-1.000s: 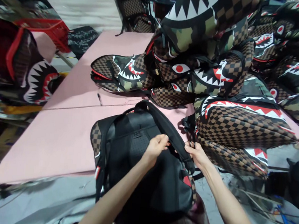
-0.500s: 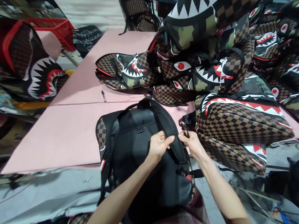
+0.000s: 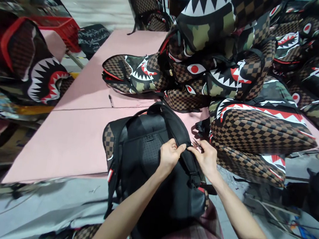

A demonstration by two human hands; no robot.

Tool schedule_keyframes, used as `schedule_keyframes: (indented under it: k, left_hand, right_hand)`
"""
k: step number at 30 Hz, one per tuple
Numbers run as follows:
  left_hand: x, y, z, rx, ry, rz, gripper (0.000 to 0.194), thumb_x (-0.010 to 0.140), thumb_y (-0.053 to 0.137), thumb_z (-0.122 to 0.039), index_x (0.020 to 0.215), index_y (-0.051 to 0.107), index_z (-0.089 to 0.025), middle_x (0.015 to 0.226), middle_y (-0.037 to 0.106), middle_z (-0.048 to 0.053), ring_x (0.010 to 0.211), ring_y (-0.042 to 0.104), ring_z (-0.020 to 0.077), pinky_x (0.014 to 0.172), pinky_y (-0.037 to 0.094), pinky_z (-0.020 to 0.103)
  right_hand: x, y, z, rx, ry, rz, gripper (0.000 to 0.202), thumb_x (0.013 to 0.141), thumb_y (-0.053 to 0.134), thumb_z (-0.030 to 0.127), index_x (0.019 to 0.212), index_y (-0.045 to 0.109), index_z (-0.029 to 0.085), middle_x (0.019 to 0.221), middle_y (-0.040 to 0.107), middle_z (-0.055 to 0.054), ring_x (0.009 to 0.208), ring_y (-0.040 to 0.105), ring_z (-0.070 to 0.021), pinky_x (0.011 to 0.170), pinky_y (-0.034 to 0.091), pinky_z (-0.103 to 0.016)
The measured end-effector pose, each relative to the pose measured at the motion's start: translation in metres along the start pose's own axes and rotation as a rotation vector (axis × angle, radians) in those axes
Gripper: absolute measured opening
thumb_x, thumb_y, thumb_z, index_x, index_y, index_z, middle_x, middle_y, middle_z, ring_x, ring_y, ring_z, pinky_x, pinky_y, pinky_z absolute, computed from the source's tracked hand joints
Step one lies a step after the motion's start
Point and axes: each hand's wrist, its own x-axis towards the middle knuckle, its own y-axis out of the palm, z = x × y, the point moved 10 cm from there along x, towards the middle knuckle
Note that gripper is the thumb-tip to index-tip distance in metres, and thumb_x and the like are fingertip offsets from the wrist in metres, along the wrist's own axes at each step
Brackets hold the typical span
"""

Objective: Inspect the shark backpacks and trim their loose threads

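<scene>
The right hand had reached the shoulder strap, fingers closed round a small dark tool; the left hand pinched the strap. Mid-frame, the backpack looked assembled, strap handling unfinished.

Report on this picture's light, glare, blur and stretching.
Head view: pink table pale and well lit; head view: black backpack very dark low down, detail lost, with faint sheen near its top; head view: left hand and right hand fairly clear; head view: shark-tooth bag at the left looks soft and stretched.
</scene>
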Motion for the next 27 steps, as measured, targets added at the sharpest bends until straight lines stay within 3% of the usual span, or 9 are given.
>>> schedule_keyframes:
  k: [4,8,11,14,19,27]
  left_hand:
    - [0.002,-0.001,0.002,0.109,0.041,0.006,0.022,0.065,0.062,-0.034,0.061,0.048,-0.018,0.047,0.045,-0.006,0.042,0.041,0.0069,0.040,0.029,0.018]
    - [0.001,-0.004,0.000,0.155,0.044,0.040,0.025,0.063,0.064,-0.035,0.059,0.046,-0.018,0.045,0.040,-0.008,0.039,0.034,0.0053,0.038,0.024,0.018]
    - [-0.001,-0.003,-0.001,0.098,-0.020,0.077,0.025,0.060,0.065,-0.034,0.057,0.046,-0.018,0.044,0.042,-0.007,0.039,0.038,0.0061,0.037,0.028,0.018]
    - [-0.002,0.000,-0.002,0.006,-0.079,0.106,0.023,0.057,0.067,-0.033,0.057,0.050,-0.017,0.044,0.045,-0.006,0.038,0.039,0.0068,0.036,0.030,0.019]
    - [-0.001,0.001,-0.002,-0.040,-0.099,0.116,0.023,0.055,0.070,-0.032,0.059,0.056,-0.014,0.045,0.050,-0.003,0.038,0.042,0.0073,0.035,0.030,0.019]
    - [0.001,0.000,0.003,-0.050,-0.084,0.122,0.024,0.056,0.070,-0.033,0.060,0.057,-0.013,0.045,0.050,-0.003,0.038,0.043,0.0070,0.035,0.031,0.018]
  right_hand:
    - [-0.005,0.009,0.006,-0.190,-0.066,0.107,0.025,0.081,0.056,0.042,0.089,0.068,0.022,0.085,0.065,-0.008,0.075,0.057,-0.0211,0.070,0.039,-0.030]
    - [0.001,0.019,0.005,-0.150,-0.106,0.213,0.020,0.083,0.053,0.034,0.080,0.068,0.021,0.077,0.064,-0.005,0.071,0.057,-0.0189,0.066,0.037,-0.028]
    - [0.007,0.026,-0.008,0.001,0.018,0.307,0.025,0.079,0.055,0.035,0.062,0.060,0.017,0.056,0.051,0.001,0.053,0.045,-0.0121,0.053,0.030,-0.024]
    - [0.008,0.032,-0.017,0.258,0.179,0.376,0.034,0.071,0.062,0.042,0.052,0.049,0.016,0.048,0.036,0.005,0.046,0.030,-0.0068,0.046,0.020,-0.022]
    - [0.009,0.039,-0.025,0.481,0.306,0.401,0.038,0.055,0.073,0.046,0.050,0.050,0.015,0.046,0.034,0.006,0.045,0.025,-0.0052,0.043,0.017,-0.022]
    - [0.008,0.042,-0.034,0.515,0.351,0.396,0.037,0.051,0.076,0.045,0.054,0.057,0.012,0.045,0.038,0.007,0.042,0.023,-0.0038,0.041,0.012,-0.022]
